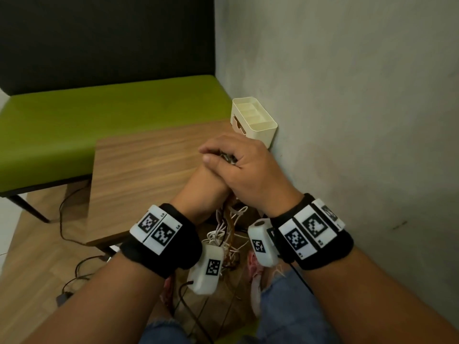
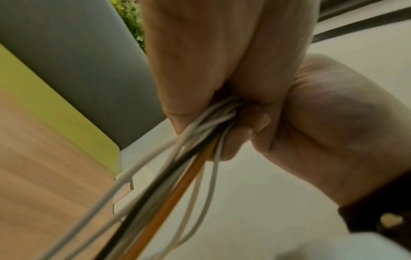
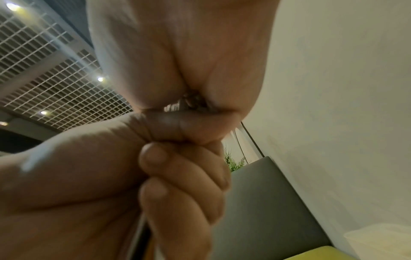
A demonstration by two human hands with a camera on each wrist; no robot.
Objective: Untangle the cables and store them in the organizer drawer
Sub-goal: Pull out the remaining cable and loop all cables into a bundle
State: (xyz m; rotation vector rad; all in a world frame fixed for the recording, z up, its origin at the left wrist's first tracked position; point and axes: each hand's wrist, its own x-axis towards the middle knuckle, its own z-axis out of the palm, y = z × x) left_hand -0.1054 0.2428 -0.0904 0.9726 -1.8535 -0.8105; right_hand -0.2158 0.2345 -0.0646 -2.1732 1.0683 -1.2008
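Observation:
My left hand (image 1: 208, 187) is a fist gripping a bundle of cables (image 2: 177, 167), white, grey, dark and one orange, which hang down from it in loose loops (image 1: 228, 234) past the table's near edge. My right hand (image 1: 238, 165) lies over the top of the left fist and its fingers curl round the cable ends (image 3: 186, 103), whose plugs peek out under the thumb (image 1: 227, 156). The cream organizer (image 1: 253, 120) stands at the table's far right corner against the wall, with its drawer front (image 1: 238, 126) facing left.
A wooden table (image 1: 149, 165) lies under my hands, with a green bench (image 1: 87, 120) behind it. A grey wall (image 1: 360, 120) runs close on the right. Black cords (image 1: 74, 244) trail on the wooden floor to the left.

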